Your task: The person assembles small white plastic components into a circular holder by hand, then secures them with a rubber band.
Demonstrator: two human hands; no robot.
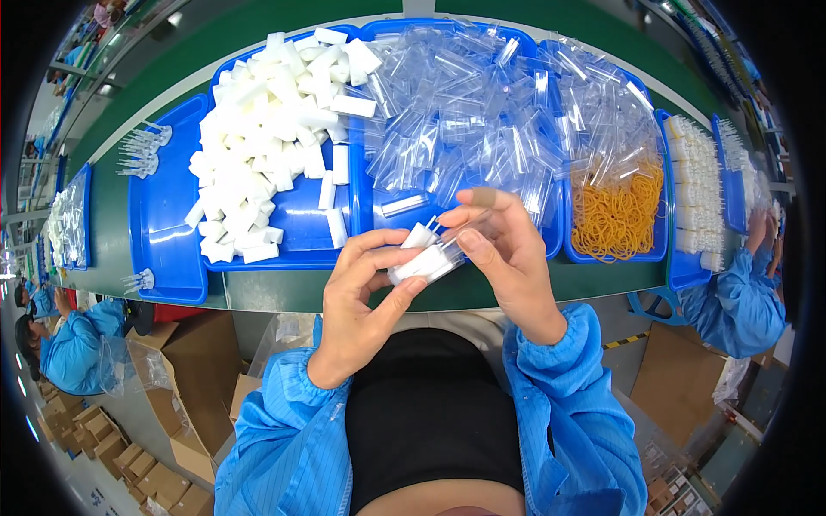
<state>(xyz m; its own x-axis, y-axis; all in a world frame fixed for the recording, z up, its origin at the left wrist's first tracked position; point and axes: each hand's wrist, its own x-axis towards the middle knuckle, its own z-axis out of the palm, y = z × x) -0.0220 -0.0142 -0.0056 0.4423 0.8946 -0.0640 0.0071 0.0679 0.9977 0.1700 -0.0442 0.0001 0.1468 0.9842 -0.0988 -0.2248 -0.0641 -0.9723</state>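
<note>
Just in front of the trays, my left hand (361,297) grips a small clear plastic box (432,261) between thumb and fingers. White pieces show through its clear wall, and a white tip with thin prongs sticks up at its upper end. My right hand (516,267) is closed on the box's right end, its thumb against a clear flap. A tan patch covers part of one right finger. Beyond my left hand, white foam-like blocks (267,129) are heaped in a blue tray (301,230). Clear plastic sleeves or boxes (465,112) fill the middle blue tray (391,225).
Yellow rubber bands (618,211) share the right tray with more clear plastic pieces. White parts stand in rows (693,172) farther right. A blue tray (172,215) at left holds small clear pronged pieces (142,155). Cardboard boxes (202,361) sit below the table; co-workers (731,292) sit either side.
</note>
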